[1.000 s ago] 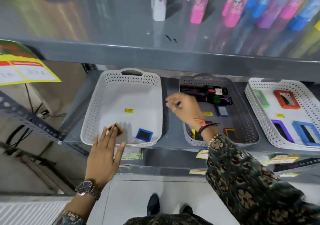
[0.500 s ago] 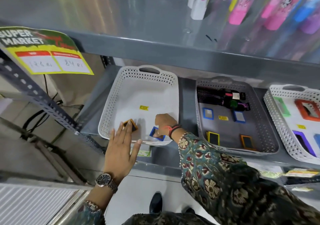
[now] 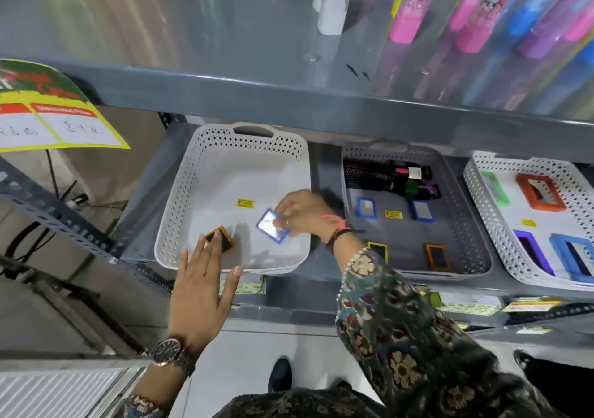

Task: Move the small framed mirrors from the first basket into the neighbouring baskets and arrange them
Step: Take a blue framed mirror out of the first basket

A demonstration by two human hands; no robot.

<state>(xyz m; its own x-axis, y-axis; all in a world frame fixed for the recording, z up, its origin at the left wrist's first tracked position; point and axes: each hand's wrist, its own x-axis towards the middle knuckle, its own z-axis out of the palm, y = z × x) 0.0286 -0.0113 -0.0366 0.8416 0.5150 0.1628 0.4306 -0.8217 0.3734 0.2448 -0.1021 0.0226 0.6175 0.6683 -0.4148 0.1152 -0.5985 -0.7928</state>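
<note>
Two hands work at the lower shelf [image 3: 289,292]; nearest, the left hand [image 3: 201,292], a watch [image 3: 172,351] on its wrist, lies flat and spread over the front rim of the white basket [image 3: 180,199], its grip wide and holding nothing, the fingertips [image 3: 216,240] touching an orange-framed mirror [image 3: 220,240] that rests on the basket floor near the front left; just to the right, inside the same basket, the right hand [image 3: 305,213], in a patterned sleeve [image 3: 401,330], has its grip closed in a pinch on a blue-framed mirror [image 3: 271,225], tilted and lifted off the floor, its glass catching the light; a yellow sticker [image 3: 245,203] sits on the floor behind it; next along to the right stands a grey basket [image 3: 469,224] with four small mirrors laid flat, a yellow-framed one [image 3: 378,250] and an orange one [image 3: 436,256] at the front, two blue ones [image 3: 366,208] further back, and dark brushes [image 3: 382,176] across the rear; further right, a second white basket [image 3: 488,224] carries larger frames in green, orange, purple and blue; above everything, the upper shelf [image 3: 193,31] bears pink and blue packaged goods [image 3: 475,9].
</note>
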